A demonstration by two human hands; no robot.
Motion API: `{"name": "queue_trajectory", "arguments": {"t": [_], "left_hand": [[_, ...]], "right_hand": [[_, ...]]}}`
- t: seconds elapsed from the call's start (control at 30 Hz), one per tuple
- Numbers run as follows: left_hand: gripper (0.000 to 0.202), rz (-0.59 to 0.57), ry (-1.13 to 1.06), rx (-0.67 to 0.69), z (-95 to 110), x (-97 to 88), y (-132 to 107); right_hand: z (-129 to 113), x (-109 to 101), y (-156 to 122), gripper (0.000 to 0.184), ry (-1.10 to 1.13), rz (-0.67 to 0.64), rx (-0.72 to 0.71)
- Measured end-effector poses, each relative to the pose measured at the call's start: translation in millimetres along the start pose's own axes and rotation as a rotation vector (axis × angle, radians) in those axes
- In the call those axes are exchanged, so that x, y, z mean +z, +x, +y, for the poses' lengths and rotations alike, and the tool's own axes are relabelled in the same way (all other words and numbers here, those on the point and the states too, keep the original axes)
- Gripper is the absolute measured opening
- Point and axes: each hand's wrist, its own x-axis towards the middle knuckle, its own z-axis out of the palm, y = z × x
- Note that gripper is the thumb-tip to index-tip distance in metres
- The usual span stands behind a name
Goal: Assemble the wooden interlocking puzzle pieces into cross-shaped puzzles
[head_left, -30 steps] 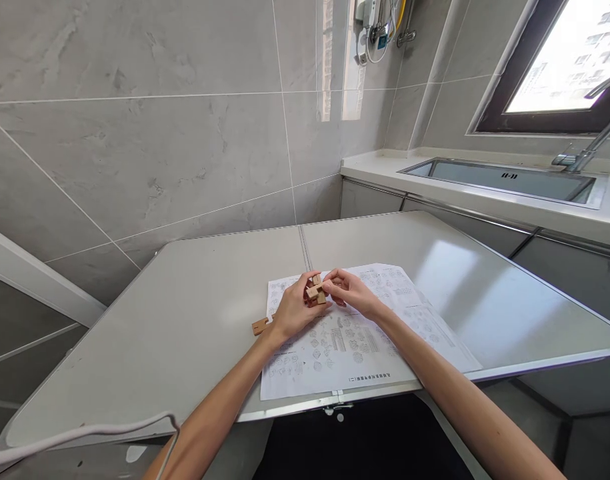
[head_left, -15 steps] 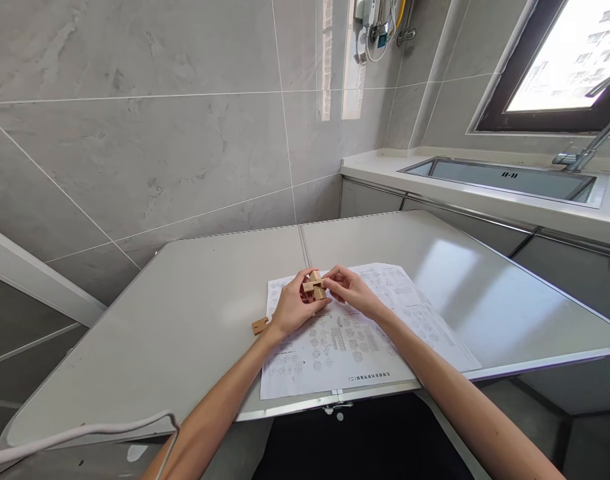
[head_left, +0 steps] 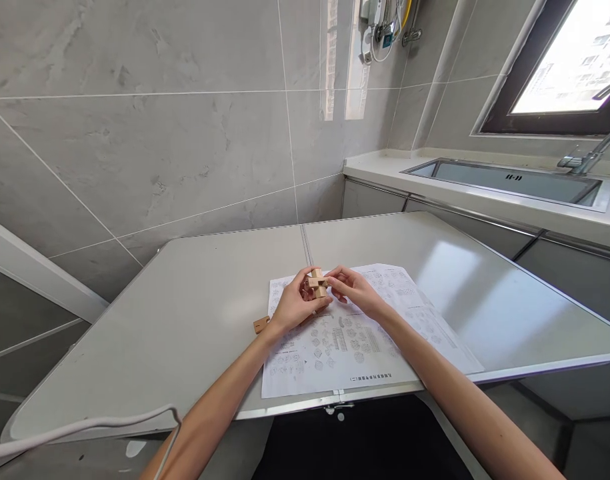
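Between my two hands, above the printed sheet, is a small wooden interlocking puzzle (head_left: 318, 283) of light crossed blocks. My left hand (head_left: 295, 303) wraps round its left side, thumb along the near edge. The fingertips of my right hand (head_left: 352, 288) pinch the right end of a crosswise block. A loose wooden piece (head_left: 261, 325) with a small dark mark lies by my left wrist, partly hidden by it. Under both hands spreads the white sheet (head_left: 329, 373), printed with small diagrams of puzzle shapes.
The pale folding table (head_left: 195, 320) has a seam down its middle and a metal latch (head_left: 337, 407) at the front edge. A white cable (head_left: 109, 423) runs past the lower left. A sink (head_left: 509, 180) in a counter stands at the right, behind it a window (head_left: 559, 73).
The wooden puzzle has turned slightly in my hands, and its crosswise block sits more level. My right fingers stay at its right end. The whole view has shifted a little.
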Motion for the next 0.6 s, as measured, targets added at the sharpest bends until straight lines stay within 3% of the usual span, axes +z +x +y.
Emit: {"name": "queue_trajectory", "arguments": {"t": [0.17,0.6], "left_hand": [[0.077,-0.033,-0.123,-0.006,-0.6,-1.3,1.1],[0.07,-0.074,-0.035,0.015,-2.3,-6.8,1.6]], "right_hand": [[-1.3,-2.9,-0.2,0.042,0.07,-0.04,0.043],[0.8,-2.6,0.1,0.043,-0.062,-0.06,-0.018]]}}
